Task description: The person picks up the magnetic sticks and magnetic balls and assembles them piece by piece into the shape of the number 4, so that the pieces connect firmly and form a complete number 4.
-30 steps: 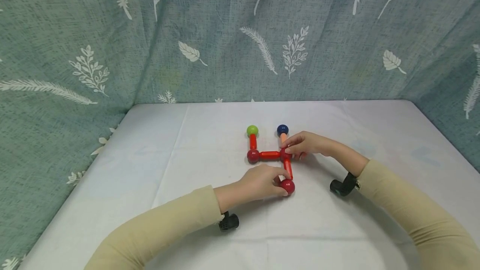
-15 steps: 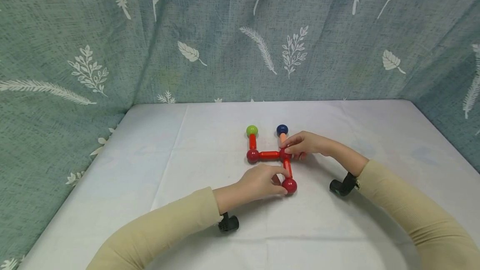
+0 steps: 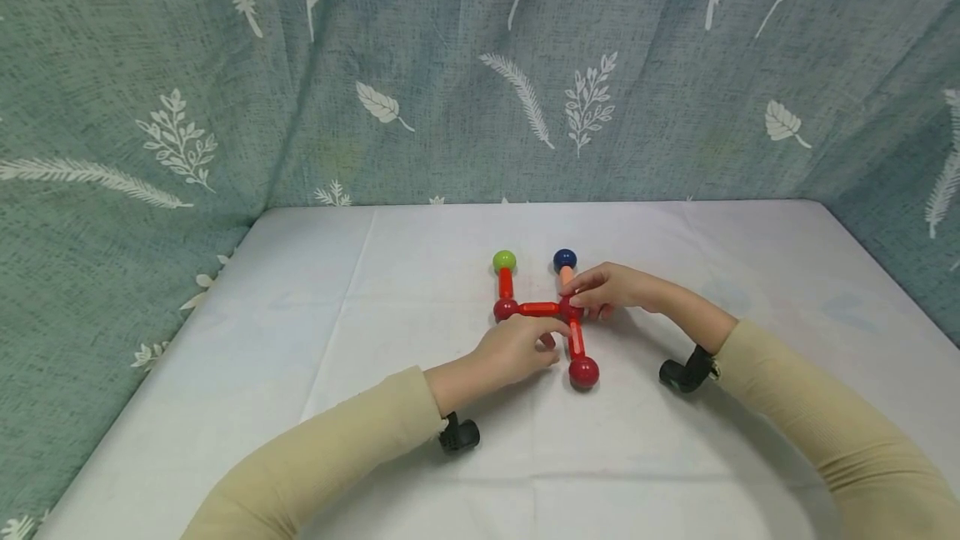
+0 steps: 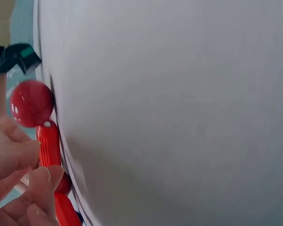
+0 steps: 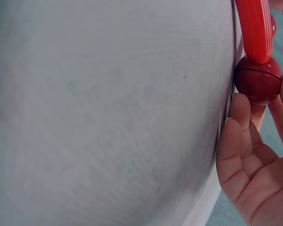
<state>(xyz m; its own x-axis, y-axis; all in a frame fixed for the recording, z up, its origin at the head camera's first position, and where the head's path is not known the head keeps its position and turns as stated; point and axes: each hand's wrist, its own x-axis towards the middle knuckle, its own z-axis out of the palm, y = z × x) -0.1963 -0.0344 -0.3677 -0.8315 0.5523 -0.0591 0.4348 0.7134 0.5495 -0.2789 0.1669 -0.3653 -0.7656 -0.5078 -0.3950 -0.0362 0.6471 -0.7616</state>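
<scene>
A flat toy build of balls and rods lies on the white cloth. My right hand pinches the red junction ball between thumb and fingers. From that ball a red rod runs toward me to the near red ball. My left hand is beside this rod, fingers loosely bent, and holds nothing; whether a fingertip touches the rod I cannot tell. Another red rod runs left to the left red ball, partly behind my left hand.
A red rod leads from the left ball to a green ball. A peach rod ends at a dark blue ball. White cloth covers the table; a leaf-patterned curtain hangs behind.
My left hand has let go of the near red ball and moved up and slightly left. That ball has shifted a little right. My right hand has stayed in place.
</scene>
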